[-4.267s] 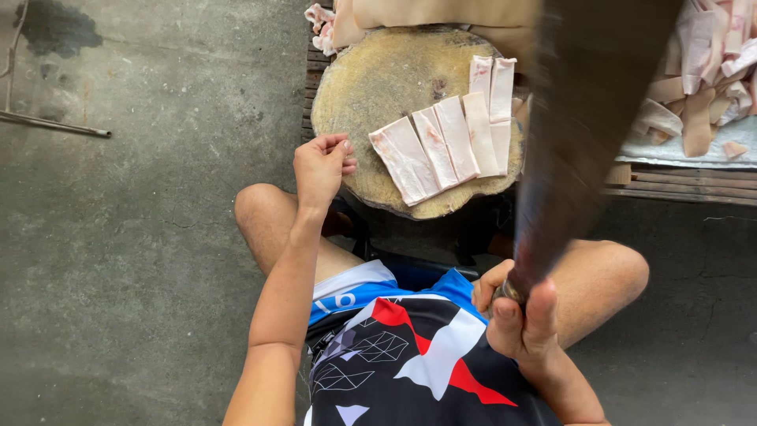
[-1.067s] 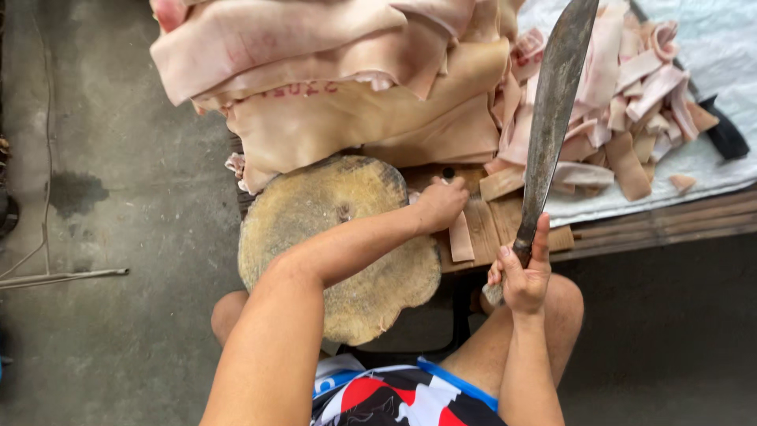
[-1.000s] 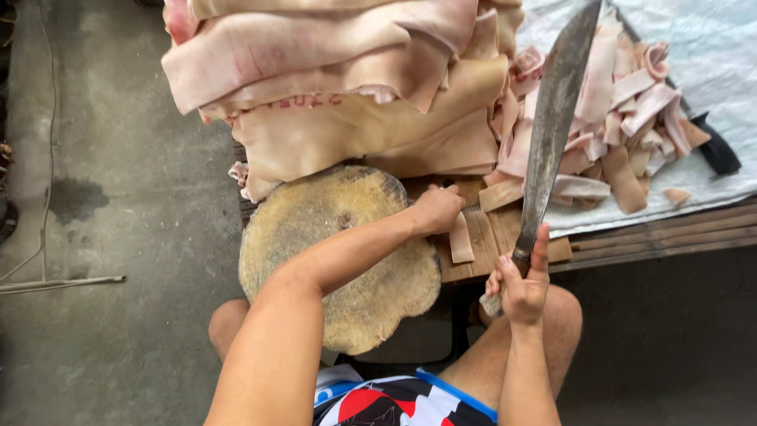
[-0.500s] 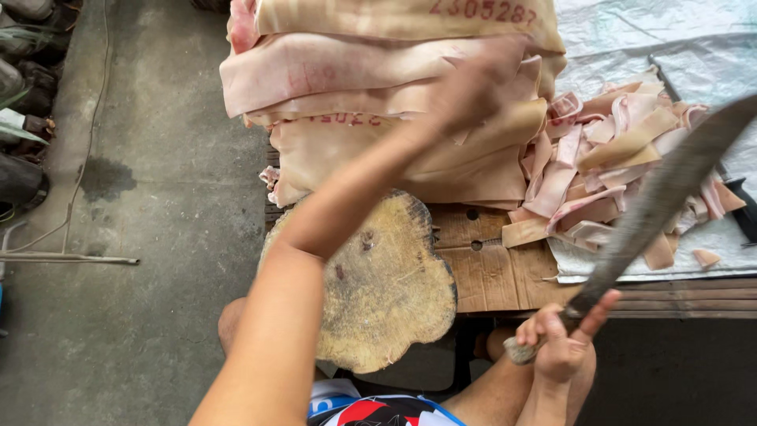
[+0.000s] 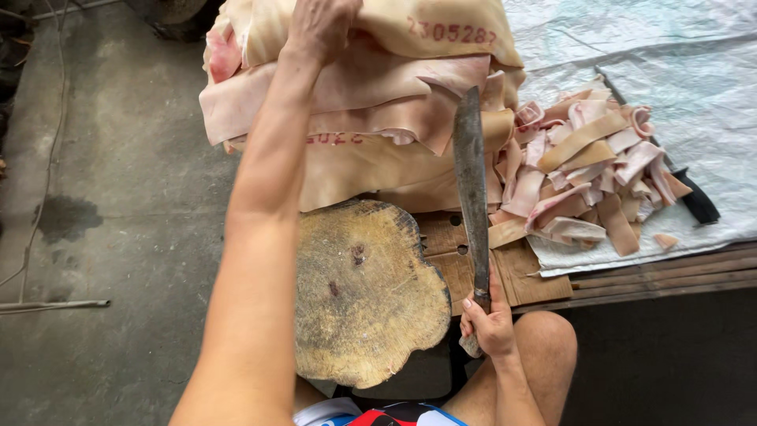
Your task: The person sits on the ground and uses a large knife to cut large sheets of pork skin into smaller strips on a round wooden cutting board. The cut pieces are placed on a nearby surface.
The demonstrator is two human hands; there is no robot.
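Observation:
My left hand (image 5: 322,25) reaches far forward and grips the top sheet of a tall stack of pale pork skin slabs (image 5: 371,118). My right hand (image 5: 487,322) is closed around the handle of a long dark cleaver (image 5: 471,185), whose blade points away from me over the wooden boards. A round wooden chopping block (image 5: 363,292) lies bare between my knees, just below the stack.
A heap of cut skin strips (image 5: 583,173) lies on a white plastic sheet (image 5: 670,71) to the right. A second knife with a black handle (image 5: 694,201) rests beyond the strips. Wooden planks (image 5: 654,280) edge the platform. Concrete floor (image 5: 110,237) lies to the left.
The cut strips left the block and joined the pile at right. My left hand rose from the block's edge to the top of the stack. The cleaver swung from tilted right to pointing straight ahead.

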